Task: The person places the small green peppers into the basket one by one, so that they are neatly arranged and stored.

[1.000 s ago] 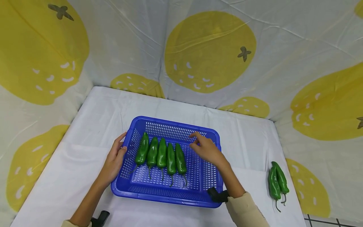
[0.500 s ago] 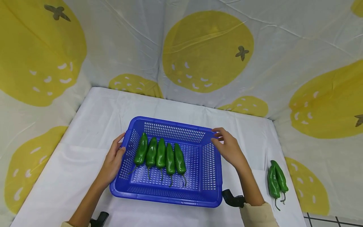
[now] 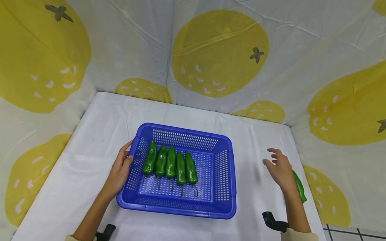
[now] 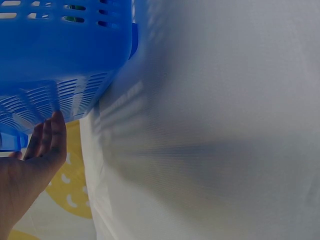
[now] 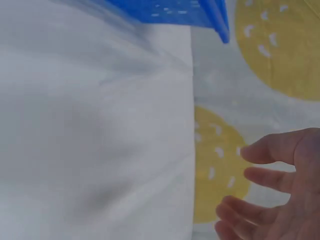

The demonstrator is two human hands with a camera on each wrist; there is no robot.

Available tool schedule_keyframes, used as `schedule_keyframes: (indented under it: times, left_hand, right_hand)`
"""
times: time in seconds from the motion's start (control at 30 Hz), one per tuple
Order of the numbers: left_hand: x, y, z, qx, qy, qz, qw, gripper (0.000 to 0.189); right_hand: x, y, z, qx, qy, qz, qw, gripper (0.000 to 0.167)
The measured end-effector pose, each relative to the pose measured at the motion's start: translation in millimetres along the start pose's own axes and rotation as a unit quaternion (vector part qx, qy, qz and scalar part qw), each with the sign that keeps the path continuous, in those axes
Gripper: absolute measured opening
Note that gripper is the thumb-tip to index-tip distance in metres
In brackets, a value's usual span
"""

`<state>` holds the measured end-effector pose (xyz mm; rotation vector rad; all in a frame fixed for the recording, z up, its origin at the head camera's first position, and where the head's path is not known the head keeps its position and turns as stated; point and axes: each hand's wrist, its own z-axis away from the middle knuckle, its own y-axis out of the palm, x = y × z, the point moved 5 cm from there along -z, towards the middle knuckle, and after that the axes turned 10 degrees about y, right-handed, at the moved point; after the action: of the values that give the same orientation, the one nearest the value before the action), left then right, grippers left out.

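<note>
In the head view several green chili peppers lie side by side in a blue plastic basket, stems toward the near side. My left hand rests on the basket's left side, thumb by the rim. The left wrist view has the straight fingers of that hand touching the slotted outer wall of the basket. To the right of the basket, my right hand is above the table with fingers spread and nothing held. A green chili pepper shows partly behind it; the forearm covers the rest there.
A white cloth covers the table. Curtain-like fabric with yellow fruit prints stands round the back and sides. Some floor tiles show at the lower right.
My right hand has moved from inside the basket out past its right rim, to the chili peppers at the table's right. The left hand and the basket have stayed nearly still.
</note>
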<state>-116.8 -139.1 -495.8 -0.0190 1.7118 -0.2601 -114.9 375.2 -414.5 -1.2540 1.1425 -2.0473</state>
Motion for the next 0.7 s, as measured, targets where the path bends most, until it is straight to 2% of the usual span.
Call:
schedule_keyframes:
  times: [0.17,0.33,0.53,0.7]
  left_hand:
    - [0.0,-0.3,-0.3,0.0,-0.001,0.0,1.0,0.051]
    - [0.0,-0.4,0.1,0.0,-0.002,0.002,1.0,0.051]
    - [-0.4,-0.8,-0.7,-0.002,0.008,0.009,0.9999,0.051]
    - [-0.4,-1.1,-1.2,-0.001,0.009,0.014,0.9999,0.051]
  right_hand:
    - [-42,-13,-3.5,-0.021,0.051,0.019,0.9983,0.054]
    - [-75,-18,-4.1,-0.02,0.096,0.046,0.9941,0.057]
    - [-106,-15,-3.7,-0.022,0.13,0.059,0.9896,0.059]
    - [-121,-11,-4.7,-0.036,0.145,0.082,0.9854,0.06]
